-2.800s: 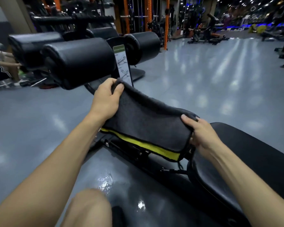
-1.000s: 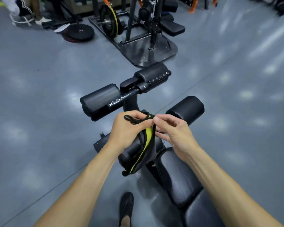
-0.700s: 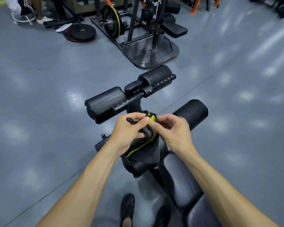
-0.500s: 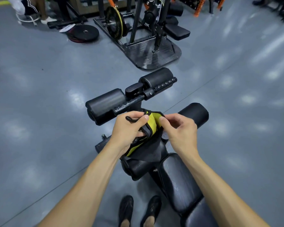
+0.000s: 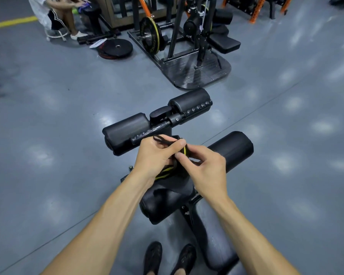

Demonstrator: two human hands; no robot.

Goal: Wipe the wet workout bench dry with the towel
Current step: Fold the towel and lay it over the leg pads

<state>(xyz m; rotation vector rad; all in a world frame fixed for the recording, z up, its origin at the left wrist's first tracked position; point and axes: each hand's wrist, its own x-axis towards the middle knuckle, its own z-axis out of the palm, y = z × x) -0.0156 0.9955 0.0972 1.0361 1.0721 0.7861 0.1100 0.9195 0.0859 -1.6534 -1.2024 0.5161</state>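
A dark grey towel [image 5: 174, 183] with a yellow edge is bunched between both hands above the black workout bench. My left hand [image 5: 155, 155] grips the folded towel, its thumb over the top beside a black loop. My right hand [image 5: 205, 167] pinches the towel's yellow edge from the right. The bench's black padded seat [image 5: 213, 231] runs down to the lower right under my right forearm. Black foam leg rollers [image 5: 127, 130] stand just beyond the hands.
A weight machine with a black floor plate [image 5: 195, 70] stands ahead. Loose weight plates [image 5: 115, 48] lie on the grey floor to its left. A person [image 5: 56, 14] sits at the top left. My two feet in black shoes [image 5: 169, 259] show at the bottom.
My view rose from close over the bench to looking down on it. The towel went from spread flat between my hands to bunched. My right fingers have closed back onto its yellow edge.
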